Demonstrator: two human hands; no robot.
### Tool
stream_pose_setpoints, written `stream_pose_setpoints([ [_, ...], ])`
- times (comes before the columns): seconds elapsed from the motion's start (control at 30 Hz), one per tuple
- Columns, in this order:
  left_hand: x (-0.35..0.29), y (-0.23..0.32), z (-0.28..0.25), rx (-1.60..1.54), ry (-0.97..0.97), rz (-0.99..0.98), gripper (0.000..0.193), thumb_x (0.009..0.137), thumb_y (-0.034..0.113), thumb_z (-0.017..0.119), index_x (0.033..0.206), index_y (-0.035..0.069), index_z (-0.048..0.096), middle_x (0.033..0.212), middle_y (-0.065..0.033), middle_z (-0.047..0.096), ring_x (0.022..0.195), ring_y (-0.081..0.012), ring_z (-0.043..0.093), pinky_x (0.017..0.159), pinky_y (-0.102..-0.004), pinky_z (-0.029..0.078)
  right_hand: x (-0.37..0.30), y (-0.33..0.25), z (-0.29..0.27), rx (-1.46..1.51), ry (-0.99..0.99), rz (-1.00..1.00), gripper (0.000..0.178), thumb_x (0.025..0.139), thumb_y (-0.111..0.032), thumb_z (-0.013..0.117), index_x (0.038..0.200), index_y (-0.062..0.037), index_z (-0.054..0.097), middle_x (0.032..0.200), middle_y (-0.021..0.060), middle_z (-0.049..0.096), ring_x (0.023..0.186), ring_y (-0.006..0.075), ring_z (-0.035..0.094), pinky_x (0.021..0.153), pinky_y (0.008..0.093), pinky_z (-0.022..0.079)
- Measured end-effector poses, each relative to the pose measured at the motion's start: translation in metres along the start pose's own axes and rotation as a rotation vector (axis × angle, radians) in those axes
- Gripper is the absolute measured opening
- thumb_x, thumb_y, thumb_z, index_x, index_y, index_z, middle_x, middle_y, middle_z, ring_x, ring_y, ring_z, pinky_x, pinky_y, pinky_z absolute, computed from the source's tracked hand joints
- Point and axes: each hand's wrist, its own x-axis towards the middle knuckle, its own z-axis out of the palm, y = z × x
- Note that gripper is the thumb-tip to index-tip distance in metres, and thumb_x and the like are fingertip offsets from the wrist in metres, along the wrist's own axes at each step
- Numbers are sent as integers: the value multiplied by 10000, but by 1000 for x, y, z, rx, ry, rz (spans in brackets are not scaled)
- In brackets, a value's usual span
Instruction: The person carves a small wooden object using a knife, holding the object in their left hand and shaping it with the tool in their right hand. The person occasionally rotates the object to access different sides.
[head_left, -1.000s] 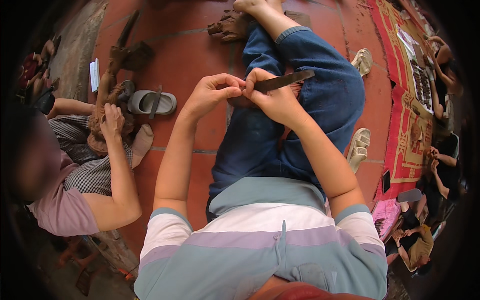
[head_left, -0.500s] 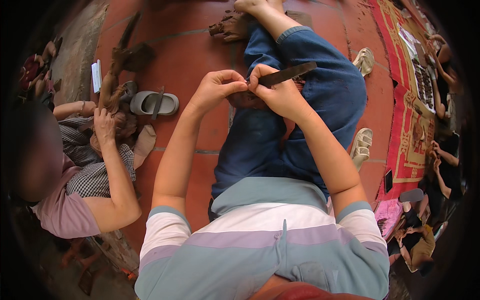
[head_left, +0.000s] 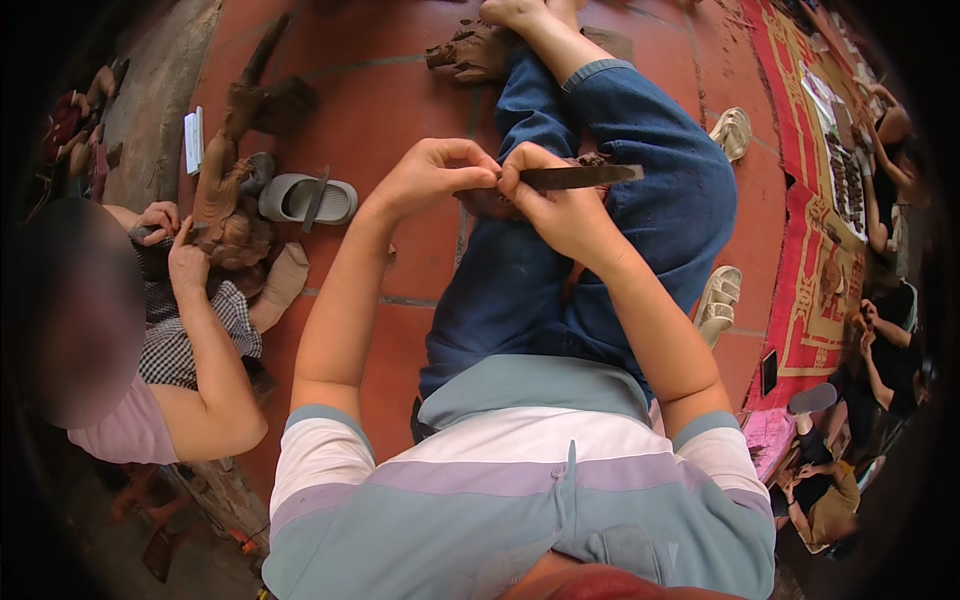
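Note:
Over my jeans, both hands meet at the fingertips. My right hand is closed on a flat dark blade-like strip, which points right and has a paler end. My left hand pinches with thumb and forefinger right beside the right fingertips; whatever is in that pinch is too small to make out. Below the hands, a reddish-brown carved wooden piece sits between my legs, mostly hidden by them and by the hands.
At left, a person handles a large brown wood carving. A grey slipper with a dark strip across it lies on red floor tiles. Pale sandals and a red-and-gold mat lie at right, with people beyond.
The strip in my right hand has swung from slanting upward to nearly level. My left hand stays at the right fingertips. The person at left has shifted both hands on the carving.

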Motion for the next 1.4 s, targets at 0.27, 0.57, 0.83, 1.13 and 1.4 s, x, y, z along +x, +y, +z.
stream_pose_setpoints([
  [0.27, 0, -2, 3, 27, 32, -36, 76, 856, 94, 691, 856, 19, 681, 960, -16, 666, 863, -73, 590, 794, -244, 487, 6, 3, -10, 7, -84, 58, 48, 874, -18, 559, 832, -33, 539, 712, 74, 566, 638, 143, 544, 591, 290, 439],
  [0.57, -4, -2, 7, 41, 84, -8, 85, 856, 88, 688, 897, 14, 697, 928, -27, 685, 854, -69, 605, 781, -232, 497, 2, 0, -12, -57, -97, 70, 60, 850, -12, 562, 798, -39, 549, 709, 91, 593, 645, 194, 596, 594, 303, 455],
  [0.83, -8, -15, 0, -27, 38, 86, 92, 834, 108, 710, 884, 31, 712, 905, -43, 705, 839, -86, 627, 749, -243, 506, -10, -10, 2, -98, -38, -110, 79, 823, 20, 574, 785, -40, 540, 699, 103, 580, 653, 252, 597, 619, 330, 468],
  [1.13, -10, -13, 4, -80, 39, 142, 90, 830, 96, 706, 877, 19, 706, 929, -70, 718, 868, -107, 645, 804, -267, 513, -16, -10, 7, -121, -15, -121, 98, 820, 22, 566, 766, -51, 528, 734, 86, 581, 678, 231, 590, 644, 320, 459],
  [1.4, -9, -16, 2, -108, 47, 102, 105, 840, 91, 706, 902, 6, 707, 909, -52, 712, 832, -86, 643, 752, -231, 517, -16, -16, 9, -170, 34, -110, 85, 806, 4, 578, 770, -69, 553, 743, 88, 602, 674, 238, 607, 610, 328, 463],
])
